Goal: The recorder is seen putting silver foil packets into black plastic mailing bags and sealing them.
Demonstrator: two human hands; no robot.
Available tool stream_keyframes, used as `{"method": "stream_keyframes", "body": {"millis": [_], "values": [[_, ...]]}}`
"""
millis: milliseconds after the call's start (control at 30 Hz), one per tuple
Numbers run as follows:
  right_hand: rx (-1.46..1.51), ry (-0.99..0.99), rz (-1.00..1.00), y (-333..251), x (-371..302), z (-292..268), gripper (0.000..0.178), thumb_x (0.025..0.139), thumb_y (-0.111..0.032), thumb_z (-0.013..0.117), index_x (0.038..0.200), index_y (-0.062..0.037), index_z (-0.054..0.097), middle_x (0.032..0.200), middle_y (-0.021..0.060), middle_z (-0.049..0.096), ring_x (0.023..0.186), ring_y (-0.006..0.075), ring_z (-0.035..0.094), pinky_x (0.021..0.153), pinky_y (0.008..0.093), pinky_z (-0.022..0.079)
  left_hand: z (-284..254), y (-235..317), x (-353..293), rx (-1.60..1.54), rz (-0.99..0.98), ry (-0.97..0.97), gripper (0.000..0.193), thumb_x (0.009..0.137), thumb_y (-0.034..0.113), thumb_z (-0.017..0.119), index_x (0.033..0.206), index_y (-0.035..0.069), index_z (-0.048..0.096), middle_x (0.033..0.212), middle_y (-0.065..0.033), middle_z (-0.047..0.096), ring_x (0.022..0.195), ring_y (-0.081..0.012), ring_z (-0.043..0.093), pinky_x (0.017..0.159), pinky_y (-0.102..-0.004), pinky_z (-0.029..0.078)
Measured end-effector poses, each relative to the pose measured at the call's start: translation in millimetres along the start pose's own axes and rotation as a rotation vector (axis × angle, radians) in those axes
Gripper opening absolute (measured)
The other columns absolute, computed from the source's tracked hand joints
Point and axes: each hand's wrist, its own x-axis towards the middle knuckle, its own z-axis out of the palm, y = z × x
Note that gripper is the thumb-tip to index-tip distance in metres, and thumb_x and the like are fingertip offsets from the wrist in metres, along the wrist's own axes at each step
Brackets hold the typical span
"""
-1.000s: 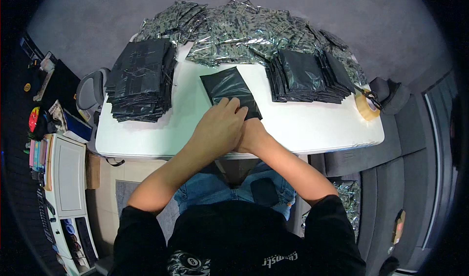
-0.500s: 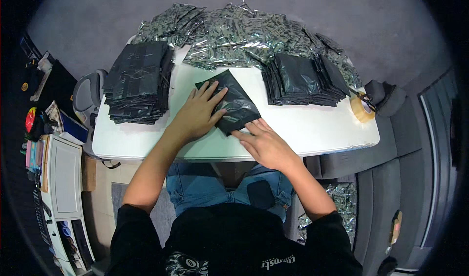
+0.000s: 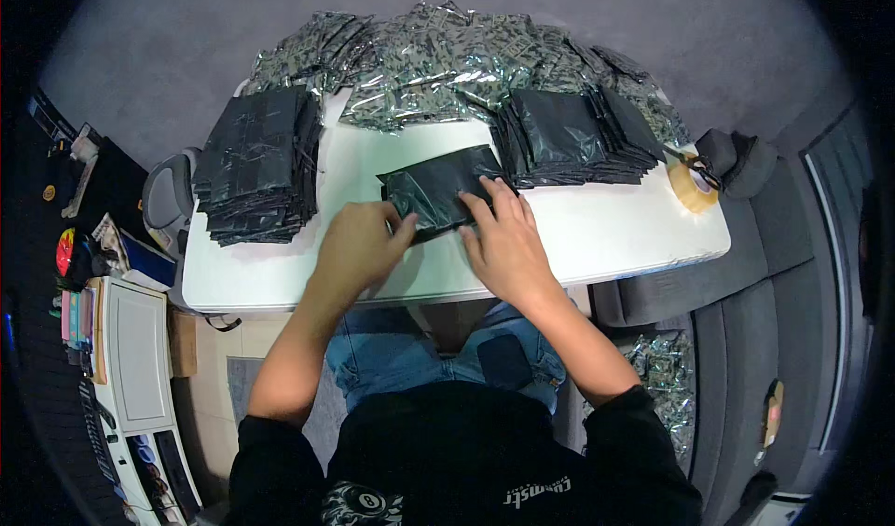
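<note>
A flat black plastic mailer bag [image 3: 438,186] lies at a slight slant on the white table [image 3: 615,232] in front of me. My left hand [image 3: 362,246] is curled at its near left end, thumb and fingers closed on the edge; some fingertips are hidden. On the right part of the bag rests my right hand [image 3: 508,242], its fingers outstretched and apart, pressing on the top. The bag's far right corner reaches up to a stack of black mailer bags [image 3: 559,135].
A taller stack of black bags [image 3: 256,149] stands at left. Clear-wrapped camouflage-patterned packets [image 3: 429,65] are heaped along the far edge. A tape roll [image 3: 692,189] and scissors [image 3: 695,164] lie at right, near a grey sofa [image 3: 736,340]. A white cabinet [image 3: 138,349] stands left.
The bag has turned from steeply slanted to nearly crosswise. My left hand has come off its top and curled at the left end; my right hand has moved up onto the bag.
</note>
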Motion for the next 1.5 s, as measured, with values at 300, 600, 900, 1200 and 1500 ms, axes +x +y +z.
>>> {"method": "stream_keyframes", "body": {"millis": [300,600,900,1200,1500], "values": [[0.114,-0.089,0.017,17.6,-8.9,13.9,0.05,0.105,-0.013,0.064,0.154,-0.0039,0.057,0.162,0.0305,0.049,0.156,0.05,0.043,0.131,0.0613,0.032,20.5,-28.2,22.2,-0.026,0.5,0.383,0.04,0.1,0.011,0.073,0.139,0.003,0.07,0.143,-0.0218,0.066,0.128,-0.0391,0.066,0.111,-0.0445,0.052],[0.212,-0.008,-0.014,-10.9,-4.4,6.3,0.056,0.103,-0.01,0.062,0.158,-0.0012,0.052,0.168,0.0317,0.041,0.161,0.051,0.035,0.132,0.0607,0.031,16.5,-24.6,-17.6,-0.343,0.124,0.219,0.039,0.094,0.011,0.08,0.132,0.001,0.073,0.079,-0.0137,0.071,0.07,-0.0236,0.067,0.073,-0.0373,0.055],[0.388,-0.052,-0.056,-8.1,11.3,26.4,0.052,0.101,0.002,0.062,0.153,-0.0031,0.057,0.17,0.0365,0.035,0.158,0.0553,0.037,0.129,0.055,0.039,14.8,-17.9,-30.6,-0.257,0.067,0.172,0.051,0.087,0.014,0.082,0.135,-0.001,0.069,0.075,-0.0168,0.073,0.072,-0.0321,0.075,0.073,-0.044,0.058],[0.564,0.107,0.209,4.8,26.4,24.4,0.057,0.094,-0.005,0.079,0.148,-0.0048,0.06,0.153,0.0237,0.053,0.134,0.047,0.06,0.113,0.0495,0.051,33.8,-20.9,-14.2,-0.408,0.025,0.311,0.061,0.092,0.018,0.084,0.146,0.002,0.061,0.084,-0.0143,0.075,0.07,-0.0266,0.074,0.072,-0.0423,0.062],[0.027,0.05,-0.075,-16.2,32.4,34.4,0.055,0.104,-0.011,0.061,0.156,0.0028,0.054,0.166,0.0261,0.048,0.158,0.0441,0.042,0.128,0.0586,0.035,39.4,-2.2,-2.0,0.357,0.42,0.474,0.063,0.099,0.006,0.057,0.16,-0.007,0.049,0.171,-0.0309,0.04,0.163,-0.0484,0.033,0.13,-0.0616,0.033]]}}
